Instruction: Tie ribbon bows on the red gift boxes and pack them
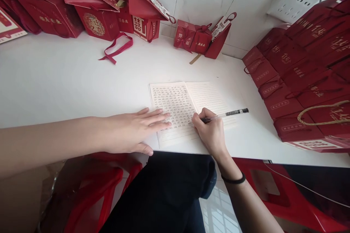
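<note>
An open notebook (175, 139) with lined pages lies near the front edge of the white table (68, 76). Rows of small handwritten numbers fill most of its left page; the visible part of the right page bears only printed lines. My left hand (136, 129) rests flat, fingers stretched across the left page's edge, thumb at the table edge. In my right hand (210, 131) is a pen (232, 113), gripped between thumb and fingers. Its tip meets the left page near the end of the lowest written rows. A black band circles my right wrist.
Red gift boxes (100, 23) line the back of the table, with a loose red ribbon (117, 49) before them. More red boxes (300, 69) are stacked high at the right, below a white power strip (294, 2). Red stools (109, 185) stand under the table.
</note>
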`<state>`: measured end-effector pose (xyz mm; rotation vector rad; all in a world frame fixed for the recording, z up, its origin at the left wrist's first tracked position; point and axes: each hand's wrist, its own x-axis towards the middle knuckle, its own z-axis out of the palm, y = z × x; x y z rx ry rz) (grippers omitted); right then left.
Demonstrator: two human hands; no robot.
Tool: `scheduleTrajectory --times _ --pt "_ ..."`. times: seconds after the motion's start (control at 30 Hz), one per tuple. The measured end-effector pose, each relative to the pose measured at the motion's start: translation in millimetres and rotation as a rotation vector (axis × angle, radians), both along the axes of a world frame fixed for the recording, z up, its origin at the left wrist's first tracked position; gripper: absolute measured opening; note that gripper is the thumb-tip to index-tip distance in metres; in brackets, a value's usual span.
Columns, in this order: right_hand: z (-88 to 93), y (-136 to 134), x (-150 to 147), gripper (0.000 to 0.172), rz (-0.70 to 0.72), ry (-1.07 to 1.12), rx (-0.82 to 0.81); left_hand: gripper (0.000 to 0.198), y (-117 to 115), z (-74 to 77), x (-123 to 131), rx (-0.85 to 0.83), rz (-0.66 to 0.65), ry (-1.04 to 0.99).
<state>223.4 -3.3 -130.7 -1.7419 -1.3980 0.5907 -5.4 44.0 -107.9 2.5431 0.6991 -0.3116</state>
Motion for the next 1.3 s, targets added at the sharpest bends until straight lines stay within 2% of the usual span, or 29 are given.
scheduleTrajectory --times 0.2,0.43,0.67,0.9,1.03,1.13,1.2,1.3 --pt "-1.8 1.2 0.4 0.031 0.024 -0.01 0.0 0.073 0.0 -1.3 -0.2 -0.01 0.011 -0.053" --pt "-1.6 0.7 0.1 0.031 0.008 -0.014 -0.014 0.073 -1.2 1.8 1.1 0.005 -0.007 0.006" --pt "-1.0 0.7 -0.5 0.031 -0.017 0.002 -0.028 0.072 -0.5 0.4 0.4 -0.003 -0.002 -0.062" --pt "0.4 -1.8 0.9 0.031 -0.022 0.085 -0.002 0.074 -0.8 3.0 2.6 0.009 -0.021 0.026" --pt "0.3 -6.3 1.9 0.031 -0.085 0.242 0.17 0.073 -2.3 6.3 4.2 0.024 -0.017 0.04" --pt "-3.7 -5.9 0.1 0.022 -0.117 0.257 0.327 0.073 -3.3 9.4 5.0 0.035 -0.021 0.04" --pt "-7.9 -3.1 0.4 0.017 -0.168 0.183 0.396 0.073 -3.3 11.7 5.6 0.038 -0.031 0.047" --pt "-12.2 2.6 7.8 0.01 -0.171 -0.083 0.523 0.073 -3.2 13.6 6.1 0.038 -0.031 0.072"
